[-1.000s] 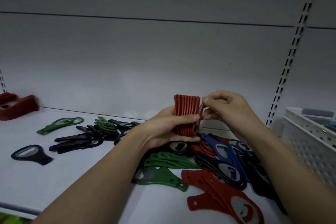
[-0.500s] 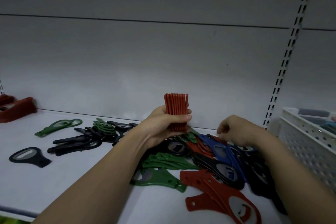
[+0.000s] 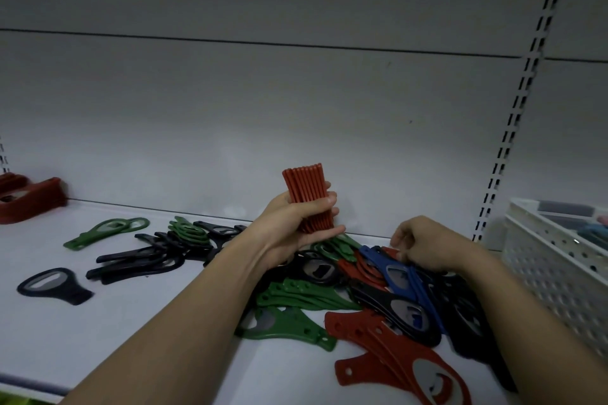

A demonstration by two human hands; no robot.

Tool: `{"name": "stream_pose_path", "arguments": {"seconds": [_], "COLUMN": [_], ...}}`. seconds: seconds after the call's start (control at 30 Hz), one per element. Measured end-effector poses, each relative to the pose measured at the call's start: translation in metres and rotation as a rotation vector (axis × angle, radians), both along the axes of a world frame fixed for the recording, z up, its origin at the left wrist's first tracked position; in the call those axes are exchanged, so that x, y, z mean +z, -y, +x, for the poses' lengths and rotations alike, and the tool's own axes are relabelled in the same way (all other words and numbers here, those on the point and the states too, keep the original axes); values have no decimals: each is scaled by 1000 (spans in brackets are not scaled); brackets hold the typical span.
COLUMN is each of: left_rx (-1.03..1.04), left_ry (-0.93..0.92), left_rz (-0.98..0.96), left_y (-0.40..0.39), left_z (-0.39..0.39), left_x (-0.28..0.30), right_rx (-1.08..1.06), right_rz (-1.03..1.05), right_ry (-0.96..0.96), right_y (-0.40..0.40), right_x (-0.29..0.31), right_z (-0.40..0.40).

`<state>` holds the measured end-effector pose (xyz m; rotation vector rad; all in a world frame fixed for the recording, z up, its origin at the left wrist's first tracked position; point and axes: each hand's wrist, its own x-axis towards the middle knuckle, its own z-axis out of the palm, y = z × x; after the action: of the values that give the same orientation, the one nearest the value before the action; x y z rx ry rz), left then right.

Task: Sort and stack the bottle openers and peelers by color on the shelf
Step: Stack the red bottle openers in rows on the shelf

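**Red stack in my left hand, right hand down in the pile**

I face a white shelf (image 3: 108, 316) with a plain pale back panel and a slotted upright (image 3: 513, 128) on the right. A white perforated basket (image 3: 559, 276) stands at the far right edge. At the far left a stack of red openers (image 3: 29, 199) lies against the back panel. Left of centre lie a green opener (image 3: 105, 232), a single black opener (image 3: 54, 286) nearer to me, and a cluster of black pieces (image 3: 144, 261) with green peelers (image 3: 189, 233) on top.

The mixed pile (image 3: 371, 299) sits in the middle and to the right: red, green, blue and black openers and peelers overlapping at all angles, several with a metal insert in the head.

My left hand (image 3: 296, 230) is raised above the pile's far side, fingers and thumb wrapped round a bundle of red pieces (image 3: 307, 197) held upright on edge. My right hand (image 3: 424, 245) is palm-down on the pile's far right, fingers curled onto a blue opener (image 3: 394, 270); I cannot tell whether it grips anything.
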<state>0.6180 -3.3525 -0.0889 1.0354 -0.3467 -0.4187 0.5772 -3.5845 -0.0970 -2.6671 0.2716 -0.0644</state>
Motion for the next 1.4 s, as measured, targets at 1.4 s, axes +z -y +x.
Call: {"name": "stream_pose_path", "arguments": {"seconds": [1.4], "left_rx": [-151], "left_ry": [343], "left_rz": [261], "left_y": [7], "left_z": [-21], "left_x": [2], "right_rx": [315], "right_rz": [919], "right_ry": [576], "right_y": [-77], "right_x": [28], "right_z": [-25]}}
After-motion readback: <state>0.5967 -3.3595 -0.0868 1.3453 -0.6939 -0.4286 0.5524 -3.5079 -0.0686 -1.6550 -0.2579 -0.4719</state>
